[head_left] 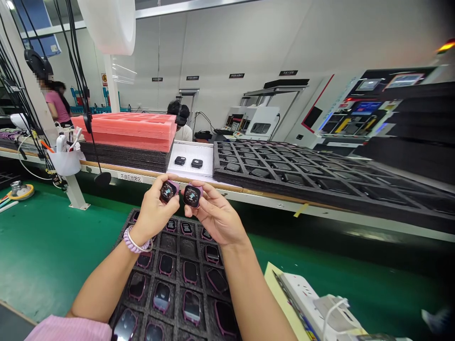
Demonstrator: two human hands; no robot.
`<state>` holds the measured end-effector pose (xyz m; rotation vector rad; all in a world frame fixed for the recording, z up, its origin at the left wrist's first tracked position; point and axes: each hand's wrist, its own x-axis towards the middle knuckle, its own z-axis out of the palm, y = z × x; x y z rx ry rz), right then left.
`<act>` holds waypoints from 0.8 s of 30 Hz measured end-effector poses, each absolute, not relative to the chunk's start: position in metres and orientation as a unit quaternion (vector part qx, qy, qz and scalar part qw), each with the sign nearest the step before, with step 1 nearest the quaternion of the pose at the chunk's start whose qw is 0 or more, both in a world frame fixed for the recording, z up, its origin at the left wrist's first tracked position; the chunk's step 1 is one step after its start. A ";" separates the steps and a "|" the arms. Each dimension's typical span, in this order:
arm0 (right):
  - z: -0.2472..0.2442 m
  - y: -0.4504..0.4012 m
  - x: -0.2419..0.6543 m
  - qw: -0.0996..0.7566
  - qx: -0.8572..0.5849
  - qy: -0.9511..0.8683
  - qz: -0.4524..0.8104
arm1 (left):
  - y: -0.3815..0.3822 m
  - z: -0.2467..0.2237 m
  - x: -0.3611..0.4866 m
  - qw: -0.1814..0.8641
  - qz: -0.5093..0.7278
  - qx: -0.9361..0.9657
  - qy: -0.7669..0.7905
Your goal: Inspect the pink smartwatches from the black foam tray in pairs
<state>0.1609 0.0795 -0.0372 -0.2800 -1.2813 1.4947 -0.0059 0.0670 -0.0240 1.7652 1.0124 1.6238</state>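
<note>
My left hand (155, 210) is closed on a purple-framed smartwatch (168, 191), its dark face lit with a picture. Right beside it, my right hand (218, 215) pinches a second smartwatch (192, 195) of the same kind, its screen lit too. Both faces point toward me, held up in front of the shelf edge. Under my forearms lies a black foam tray (177, 284) with rows of purple-framed watches in its pockets. Two pockets below my hands hold no watch. Some watches at the tray's far end show white text on their screens.
A raised shelf carries a large black foam tray (270, 177) of dark pieces, a white tray (206, 154) with two black devices, and pink foam (124, 130). A power strip (305, 298) lies at right. Cables (73, 52) hang at left by a white cup (66, 161). Other people are beyond.
</note>
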 end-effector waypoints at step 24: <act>-0.043 0.084 0.159 0.554 -0.086 -0.547 0.622 | 0.073 -0.028 -0.005 0.300 0.613 0.635 0.362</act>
